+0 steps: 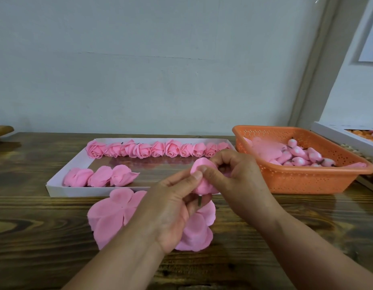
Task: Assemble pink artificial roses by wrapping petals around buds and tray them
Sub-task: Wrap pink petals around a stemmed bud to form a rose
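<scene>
Dark-stained wooden table [45, 222] carries it all: nearest us lie loose flat pink fabric petals [110, 214], and just above them our left hand [171, 210] and right hand [233, 174] both pinch the half-wrapped pink rose [202, 183]. We judge each petal should be drawn snug and overlapped before pinching at the base. Beyond sit the shallow white cardboard tray [55, 185] of finished roses and the orange perforated plastic basket [296, 181] of buds.

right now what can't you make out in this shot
All in the head view:
- Bud inside the rose in progress: covered by petals and both hands, left and right.
- Loose petals: count hidden under the left hand.
- White box: cut off by the right edge.
- Orange basket: bud details too small.
</scene>
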The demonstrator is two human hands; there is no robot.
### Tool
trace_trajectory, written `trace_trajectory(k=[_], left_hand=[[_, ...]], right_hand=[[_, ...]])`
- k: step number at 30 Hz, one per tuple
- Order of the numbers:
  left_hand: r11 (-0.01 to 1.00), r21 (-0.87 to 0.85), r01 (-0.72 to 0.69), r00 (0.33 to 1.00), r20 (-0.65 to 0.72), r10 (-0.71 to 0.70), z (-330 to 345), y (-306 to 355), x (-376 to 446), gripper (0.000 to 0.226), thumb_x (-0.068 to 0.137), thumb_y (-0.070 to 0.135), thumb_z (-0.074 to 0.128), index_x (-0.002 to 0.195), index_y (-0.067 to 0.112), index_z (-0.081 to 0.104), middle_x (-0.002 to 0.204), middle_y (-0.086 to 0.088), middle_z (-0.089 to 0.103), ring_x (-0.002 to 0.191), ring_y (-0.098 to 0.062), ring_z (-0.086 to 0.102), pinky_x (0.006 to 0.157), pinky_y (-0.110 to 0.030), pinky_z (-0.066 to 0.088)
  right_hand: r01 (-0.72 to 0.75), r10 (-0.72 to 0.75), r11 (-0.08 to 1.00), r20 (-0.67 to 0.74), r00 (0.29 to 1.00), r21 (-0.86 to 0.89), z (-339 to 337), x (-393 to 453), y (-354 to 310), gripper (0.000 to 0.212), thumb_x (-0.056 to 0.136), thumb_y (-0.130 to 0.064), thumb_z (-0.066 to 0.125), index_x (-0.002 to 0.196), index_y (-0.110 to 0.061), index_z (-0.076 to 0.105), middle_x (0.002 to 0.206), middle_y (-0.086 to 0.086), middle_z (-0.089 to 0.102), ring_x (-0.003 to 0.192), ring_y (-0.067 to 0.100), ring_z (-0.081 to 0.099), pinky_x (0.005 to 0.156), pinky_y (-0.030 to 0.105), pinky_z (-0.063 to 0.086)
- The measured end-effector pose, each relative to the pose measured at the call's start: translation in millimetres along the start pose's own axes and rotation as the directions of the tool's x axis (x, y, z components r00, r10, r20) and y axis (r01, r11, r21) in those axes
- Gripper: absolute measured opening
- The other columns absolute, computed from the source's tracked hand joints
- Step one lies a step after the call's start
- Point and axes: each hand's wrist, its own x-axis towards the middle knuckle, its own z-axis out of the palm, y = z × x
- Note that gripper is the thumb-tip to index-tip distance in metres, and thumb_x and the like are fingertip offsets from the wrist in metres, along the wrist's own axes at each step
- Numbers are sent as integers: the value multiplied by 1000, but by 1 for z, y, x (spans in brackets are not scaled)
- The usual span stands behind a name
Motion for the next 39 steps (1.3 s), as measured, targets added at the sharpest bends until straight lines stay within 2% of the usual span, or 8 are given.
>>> trace_trajectory(k=[7, 13, 15, 18, 25, 30, 35, 39], left_hand=[[986, -155, 55, 996, -59, -65, -3, 9, 3, 36, 65, 7, 64, 99, -5, 66, 91, -20, 72, 75, -21, 72, 69, -31, 60], [991, -102, 86, 996, 16, -85, -7, 5, 1, 15, 71, 7, 62, 80, 1, 72, 74, -14, 69, 68, -18, 69, 69, -29, 60], [995, -76, 62, 998, 16, -61, -5, 2, 0, 13, 71, 6, 61, 71, 4, 75, 73, -13, 69, 65, -16, 68, 64, -27, 60], [998, -67, 20, 999, 36, -17, 0, -1, -3, 15, 70, 4, 62, 77, 4, 75, 70, -10, 69, 58, -13, 65, 50, -20, 53], [996, 84, -23, 998, 57, 19, -2, -2, -8, 31, 65, 9, 66, 93, 0, 73, 77, -11, 71, 65, -13, 67, 65, -24, 59], [976, 209, -67, 994, 100, 47, -4, -2, -10, 37, 68, 17, 67, 102, 8, 74, 101, -11, 74, 93, -20, 71, 72, -23, 57], [944, 308, -119, 991, 91, 96, -3, -5, -10, 33, 65, 21, 67, 96, 17, 76, 98, -7, 75, 94, -22, 70, 74, -24, 57], [939, 326, -112, 993, 71, 94, -6, -5, -10, 32, 64, 22, 68, 95, 15, 76, 97, -7, 75, 95, -23, 70, 78, -27, 58]], right_hand=[[-42, 28, 915, 42, 999, 402, -24, -6, 4, 23, 66, -16, 70, 90, -13, 67, 91, 8, 67, 83, 18, 61, 72, 30, 52], [140, -140, 990, 23, 990, 4, -28, -20, 3, 36, 66, -28, 82, 93, -12, 64, 95, 2, 65, 92, 16, 59, 84, 37, 49], [367, -388, 898, -43, 921, -243, -24, -22, -1, 28, 72, -28, 76, 91, -11, 63, 103, 5, 60, 101, 12, 55, 90, 24, 42], [593, -613, 661, 126, 780, -461, -13, -25, -7, 13, 79, -21, 65, 87, -11, 69, 112, 11, 58, 105, 23, 53, 97, 34, 36], [511, -423, 637, 293, 858, -577, -23, -5, -18, 28, 82, -27, 57, 100, -10, 70, 117, 10, 60, 107, 29, 56, 91, 49, 41], [353, -221, 888, 400, 889, -294, -32, 6, -28, 23, 82, -9, 63, 104, -14, 68, 109, -3, 64, 106, 2, 55, 95, 8, 34], [198, -90, 945, 376, 922, -259, -29, 17, -30, 20, 82, -5, 64, 70, -21, 63, 74, -6, 63, 72, 3, 57, 71, 20, 45], [177, -65, 959, 438, 897, -219, -32, 20, -30, 9, 81, -12, 68, 77, -18, 63, 77, 0, 64, 75, 14, 57, 71, 27, 47]])
